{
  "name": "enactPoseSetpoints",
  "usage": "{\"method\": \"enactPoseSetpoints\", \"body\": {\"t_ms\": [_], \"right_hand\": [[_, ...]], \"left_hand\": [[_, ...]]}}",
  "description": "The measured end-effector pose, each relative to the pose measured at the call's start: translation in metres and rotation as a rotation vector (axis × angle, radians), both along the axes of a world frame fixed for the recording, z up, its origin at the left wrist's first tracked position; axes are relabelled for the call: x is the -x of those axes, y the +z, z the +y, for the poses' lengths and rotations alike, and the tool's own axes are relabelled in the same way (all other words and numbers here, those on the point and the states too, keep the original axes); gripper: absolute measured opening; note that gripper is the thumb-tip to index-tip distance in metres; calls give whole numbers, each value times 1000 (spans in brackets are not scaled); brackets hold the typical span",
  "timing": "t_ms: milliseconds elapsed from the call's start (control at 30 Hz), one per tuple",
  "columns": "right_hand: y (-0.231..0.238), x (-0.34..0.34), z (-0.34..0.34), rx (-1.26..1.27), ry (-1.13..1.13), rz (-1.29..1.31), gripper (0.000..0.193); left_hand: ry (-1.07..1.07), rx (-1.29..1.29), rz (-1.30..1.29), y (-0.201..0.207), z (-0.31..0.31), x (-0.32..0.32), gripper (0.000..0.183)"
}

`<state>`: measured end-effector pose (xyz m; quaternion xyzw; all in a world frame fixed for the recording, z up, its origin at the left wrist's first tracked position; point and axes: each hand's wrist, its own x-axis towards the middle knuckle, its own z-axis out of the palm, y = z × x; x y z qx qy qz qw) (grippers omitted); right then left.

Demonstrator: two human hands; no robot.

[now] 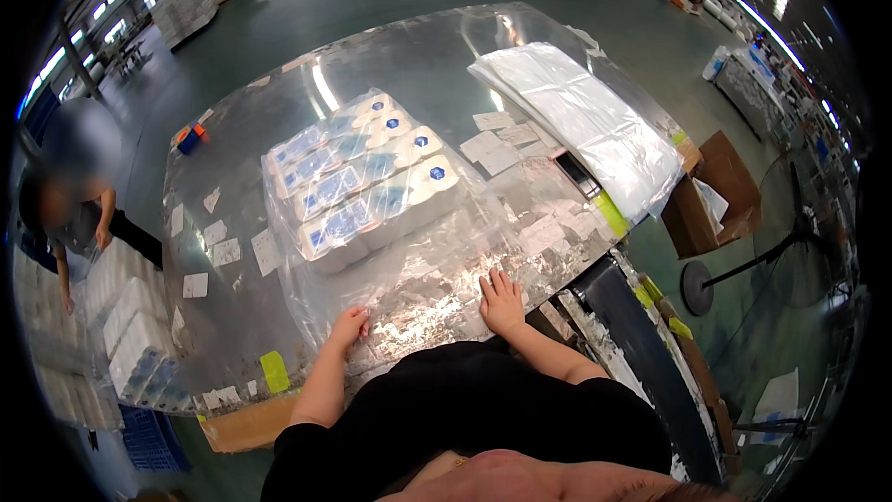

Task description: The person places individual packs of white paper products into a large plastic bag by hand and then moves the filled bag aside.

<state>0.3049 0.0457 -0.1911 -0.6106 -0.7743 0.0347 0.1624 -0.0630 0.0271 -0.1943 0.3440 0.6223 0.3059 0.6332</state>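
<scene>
In front of me on the worktable lies a large clear plastic bag (409, 270). Several packs of white paper rolls (372, 177) with blue labels sit in rows inside it. The bag's loose mouth spreads toward me. My left hand (350, 326) is closed at the near left edge of the bag, its fingers pinched on the film. Flat near the bag's right side rests my right hand (503, 304), fingers spread and holding nothing. Glare makes the film's edge under that hand hard to see.
A stack of flat plastic bags (585, 121) lies on the right of the worktable (223, 204), beside a phone (577, 174). An orange-and-blue tape dispenser (191, 138) is at the far left. An open cardboard box (711, 200) and a fan stand right; another person works at left by wrapped packs (139, 325).
</scene>
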Motion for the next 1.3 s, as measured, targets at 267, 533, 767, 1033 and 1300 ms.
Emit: {"method": "enactPoseSetpoints", "body": {"t_ms": [267,533,767,1033,1300], "right_hand": [[-3,-1,1,-12,-1,9,44],[-4,-1,-2,-6,-5,20,43],[1,-1,-1,-30,-2,4,43],[4,-2,-3,-38,0,-11,43],[3,-2,-4,-25,-7,-6,44]], "left_hand": [[53,-14,-32,0,-1,-5,16],[-29,-63,119,10,-1,-10,17],[31,-44,33,-12,-3,-2,19],[-3,-80,56,-16,1,1,19],[49,-41,15,-12,-2,-3,15]]}}
